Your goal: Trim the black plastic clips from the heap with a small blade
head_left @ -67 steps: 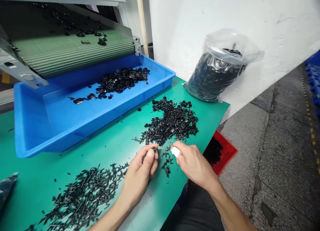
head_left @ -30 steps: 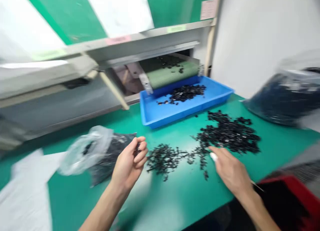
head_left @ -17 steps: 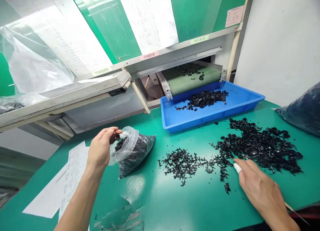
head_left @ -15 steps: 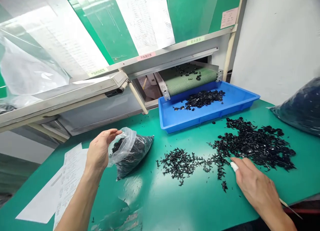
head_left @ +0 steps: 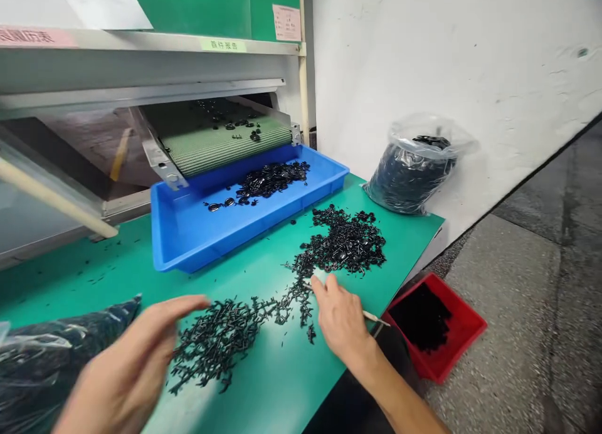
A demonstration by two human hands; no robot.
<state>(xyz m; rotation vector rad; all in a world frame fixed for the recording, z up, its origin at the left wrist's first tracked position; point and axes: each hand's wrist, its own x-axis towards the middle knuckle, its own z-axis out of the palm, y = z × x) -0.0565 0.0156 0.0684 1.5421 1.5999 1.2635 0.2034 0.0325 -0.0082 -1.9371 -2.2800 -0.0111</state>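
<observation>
My right hand (head_left: 342, 318) is closed at the edge of the black parts, a white wrap on one finger. A thin pale stick-like tool (head_left: 375, 319) pokes out behind it; its kind is unclear. Just beyond the fingertips lies a heap of small round black parts (head_left: 350, 239). My left hand (head_left: 136, 359), slightly blurred, holds nothing, its fingers stretched out above the near pile of branched black scraps (head_left: 219, 337). A thin trail of scraps joins the two heaps. Left of that hand lies a clear bag of black pieces (head_left: 42, 365), cut off by the frame.
A blue tray (head_left: 226, 249) with black parts stands under the end of a green conveyor belt (head_left: 221, 148). By the wall is an open clear bag (head_left: 407, 177) of black parts. A red bin (head_left: 463, 333) with black material sits below the table's right edge.
The view has swung right, bringing the red bin and the whole far bag into sight. My left hand has left the small bag and moved over to the scrap pile. My right hand stays by the parts.
</observation>
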